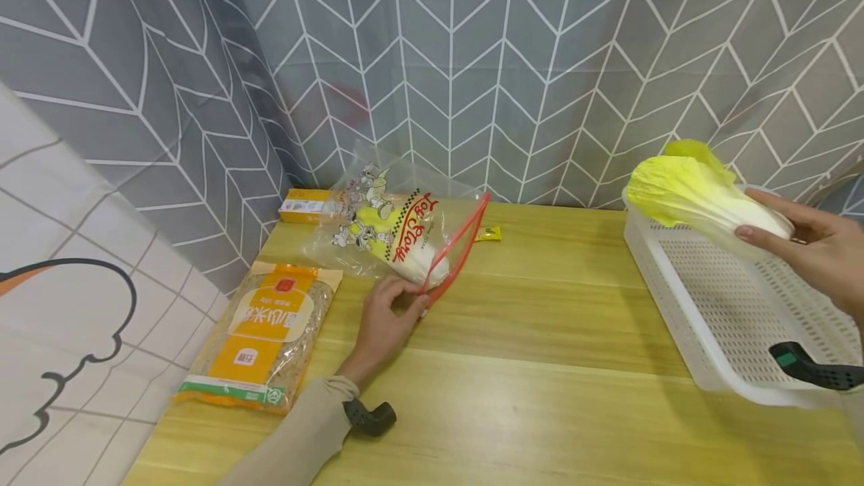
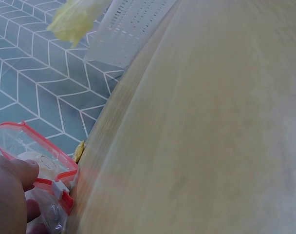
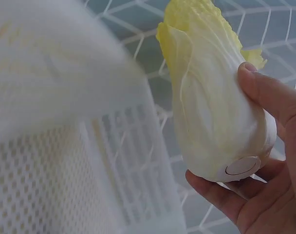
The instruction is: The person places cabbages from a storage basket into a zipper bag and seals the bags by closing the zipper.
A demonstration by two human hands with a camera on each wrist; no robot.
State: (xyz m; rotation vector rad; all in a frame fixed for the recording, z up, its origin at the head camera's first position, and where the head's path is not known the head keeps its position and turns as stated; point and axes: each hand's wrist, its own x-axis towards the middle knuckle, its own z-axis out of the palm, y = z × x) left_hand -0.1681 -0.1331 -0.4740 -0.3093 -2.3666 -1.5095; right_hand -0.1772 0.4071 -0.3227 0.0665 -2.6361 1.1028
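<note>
The napa cabbage (image 1: 695,190) hangs at about 3 o'clock in the head view, and my right hand (image 1: 826,242) grasps it near its white base, thumb on one side and fingers under the other, its leaves pointing to 10 o'clock. That hold is on a smooth, rounded end, so I judge it could slip if my fingers loosen — or bruise the stalk if I squeeze harder. Below is the white basket (image 1: 668,298); its rim is close enough that a low sweep could snag a leaf and tear it. Just left of the dial's centre lies the clear bag (image 1: 415,231), and my left hand (image 1: 385,325), at 7 o'clock, pinches its red zip edge (image 1: 442,292) near the white slider (image 2: 59,189). A second cabbage (image 1: 428,268) is in the bag, base toward the mouth; should my pinch slacken, the mouth could sag shut, and a tug on the edge could roll that cabbage outward. A small yellow sachet (image 1: 489,233) sits just beside the bag at its 3 o'clock, where a passing knuckle could knock it. Farther out, an orange packet (image 1: 270,328) lies at 8 o'clock and an orange box (image 1: 304,206) at 9, partly behind the plastic.
</note>
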